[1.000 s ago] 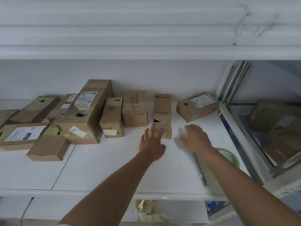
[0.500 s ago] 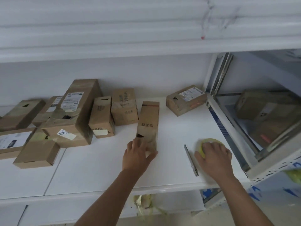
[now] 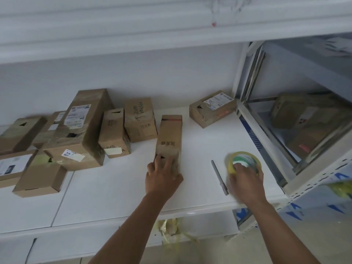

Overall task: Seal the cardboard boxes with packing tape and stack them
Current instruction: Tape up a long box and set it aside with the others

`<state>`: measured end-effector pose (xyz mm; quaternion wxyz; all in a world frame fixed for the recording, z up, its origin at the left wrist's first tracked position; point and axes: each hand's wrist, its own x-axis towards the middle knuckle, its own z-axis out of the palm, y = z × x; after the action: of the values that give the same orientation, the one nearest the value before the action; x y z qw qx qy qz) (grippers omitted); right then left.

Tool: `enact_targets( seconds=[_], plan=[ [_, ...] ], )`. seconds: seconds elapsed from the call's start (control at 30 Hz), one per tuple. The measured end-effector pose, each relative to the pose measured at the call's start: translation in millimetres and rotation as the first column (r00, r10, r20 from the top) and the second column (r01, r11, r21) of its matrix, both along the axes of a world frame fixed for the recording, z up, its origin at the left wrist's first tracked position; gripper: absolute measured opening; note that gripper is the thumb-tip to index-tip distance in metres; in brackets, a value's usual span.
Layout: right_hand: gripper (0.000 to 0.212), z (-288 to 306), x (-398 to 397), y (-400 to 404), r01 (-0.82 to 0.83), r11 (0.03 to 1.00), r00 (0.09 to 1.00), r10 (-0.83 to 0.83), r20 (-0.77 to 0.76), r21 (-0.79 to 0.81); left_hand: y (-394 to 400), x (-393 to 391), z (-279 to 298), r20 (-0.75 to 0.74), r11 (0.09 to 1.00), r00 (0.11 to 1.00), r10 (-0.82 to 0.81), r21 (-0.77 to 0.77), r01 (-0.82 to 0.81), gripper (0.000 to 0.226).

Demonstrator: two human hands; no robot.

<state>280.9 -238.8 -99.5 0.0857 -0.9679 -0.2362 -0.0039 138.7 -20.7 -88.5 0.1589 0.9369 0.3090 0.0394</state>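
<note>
A long narrow cardboard box [image 3: 170, 134] lies lengthwise on the white shelf [image 3: 118, 189]. My left hand [image 3: 162, 178] grips its near end, fingers on top and thumb at its right side. My right hand [image 3: 245, 180] holds a yellow roll of packing tape [image 3: 245, 160] that lies flat on the shelf near the right side, fingers curled over its near rim. Several other cardboard boxes [image 3: 80, 130] lie in a cluster at the left and back, and one labelled box [image 3: 212, 108] sits at the back right.
A slim grey knife or pen [image 3: 219, 176] lies on the shelf between my hands. A metal shelf frame [image 3: 266, 155] borders the right side, with more boxes [image 3: 304, 122] behind it. Another shelf hangs overhead. Crumpled tape scraps [image 3: 169, 227] hang below the front edge.
My left hand has taken hold of the narrow box and pulled it toward the front edge. My right hand moved right and back onto the tape roll and now holds it.
</note>
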Motion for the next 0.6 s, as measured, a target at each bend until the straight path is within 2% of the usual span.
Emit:
enact_targets(
  seconds=[0.13, 0.23, 0.33, 0.4, 0.43, 0.5, 0.57, 0.6],
  plan=[
    [0.017, 1, 0, -3, -0.042, 0.999, 0.998, 0.041, 0.046, 0.033, -11, -19, -3, -0.020, 0.999, 1.000, -0.016, 0.033, 0.016, 0.068],
    [0.015, 5, -8, 2, -0.106, 0.968, 0.986, 0.072, 0.153, 0.228, -18, -29, -5, -0.007, 0.997, 1.000, -0.023, 0.076, 0.023, 0.069],
    [0.013, 22, -30, 18, -0.316, 0.822, 0.945, 0.227, 0.236, 0.473, -24, -39, -1, -0.068, 0.995, 0.997, -0.039, 0.091, 0.045, 0.072],
    [0.019, 38, -45, 31, -0.357, 0.717, 0.928, 0.347, 0.139, 0.598, -24, -45, 7, -0.092, 0.998, 0.995, -0.040, 0.043, 0.044, 0.075],
    [0.022, 46, -51, 36, -0.350, 0.681, 0.906, 0.419, 0.050, 0.643, -22, -48, 13, -0.046, 0.999, 0.998, -0.039, -0.003, 0.039, 0.079],
    [0.024, 58, -62, 42, -0.331, 0.622, 0.820, 0.562, -0.109, 0.710, -16, -52, 33, 0.237, 0.992, 0.971, -0.008, -0.123, 0.039, 0.079],
    [0.028, 66, -70, 45, -0.333, 0.590, 0.739, 0.648, -0.185, 0.736, -10, -57, 60, 0.528, 0.955, 0.845, 0.087, -0.286, 0.081, 0.058],
    [0.031, 68, -73, 46, -0.337, 0.584, 0.714, 0.670, -0.204, 0.738, -8, -59, 75, 0.603, 0.919, 0.786, 0.134, -0.373, 0.129, 0.049]
  ],
)
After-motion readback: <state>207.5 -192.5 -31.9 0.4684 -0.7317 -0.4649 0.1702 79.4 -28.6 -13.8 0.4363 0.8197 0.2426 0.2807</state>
